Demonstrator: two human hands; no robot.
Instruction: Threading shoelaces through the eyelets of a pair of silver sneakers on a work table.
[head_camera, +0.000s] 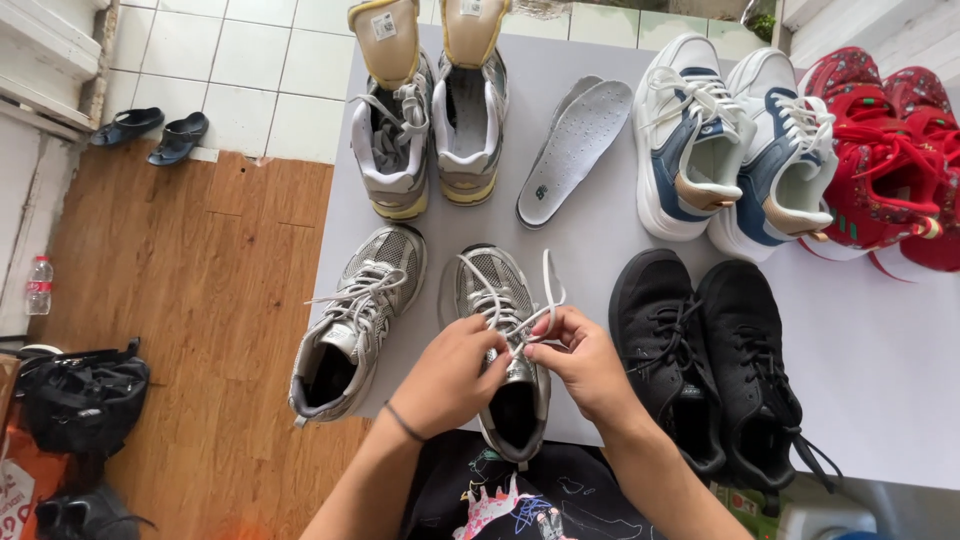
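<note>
Head view looks straight down on both hands meeting over a silver-grey sneaker (505, 350) that lies directly beneath them on the white table (880, 370), toe pointing away from the person. The left hand (450, 378) is closed, its fingers pinching the white laces (520, 305) over the shoe's tongue; the right hand (585, 362) is closed too, gripping a loop of the same lace that arcs up just beyond its fingertips. The two hands touch at the knuckles. Just left of the left hand lies the matching silver sneaker (355, 325), laced and tilted outward. Just right of the right hand sits a pair of black sneakers (715, 360). Beyond the hands, well apart, lie a loose white insole (575, 150), a grey-and-yellow pair (430, 110), a white-and-blue pair (735, 150) and a red pair (890, 160).
</note>
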